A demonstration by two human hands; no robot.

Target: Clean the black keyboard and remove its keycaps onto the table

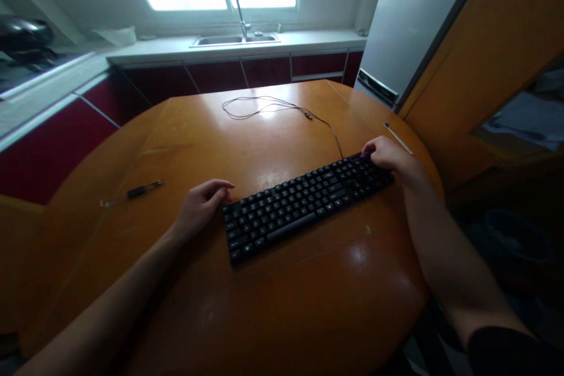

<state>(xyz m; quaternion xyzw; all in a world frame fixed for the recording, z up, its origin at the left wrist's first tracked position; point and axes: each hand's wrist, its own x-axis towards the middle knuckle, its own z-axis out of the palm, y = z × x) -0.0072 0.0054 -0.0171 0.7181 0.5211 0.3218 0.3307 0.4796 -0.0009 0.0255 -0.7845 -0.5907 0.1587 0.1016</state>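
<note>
A black keyboard [304, 202] lies at a slant on the wooden table, its right end farther from me. My right hand [383, 153] is over its far right corner, fingers closed on a small purple thing [365, 154], mostly hidden, pressed against the keys or edge. Beside the far left corner, my left hand [205, 202] rests on its side with loosely bent fingers and a gap between thumb and forefinger. Its fingertips are close to the keyboard; whether they touch it I cannot tell. From the keyboard's back edge runs a thin black cable [328, 124], looped on the table.
Left on the rounded wooden table [176, 129] lies a slim tool with a black grip [136, 191]. A thin white stick with a dark tip [399, 138] lies near the right edge. Beyond are a counter with a sink [220, 40] and a tall fridge [409, 17].
</note>
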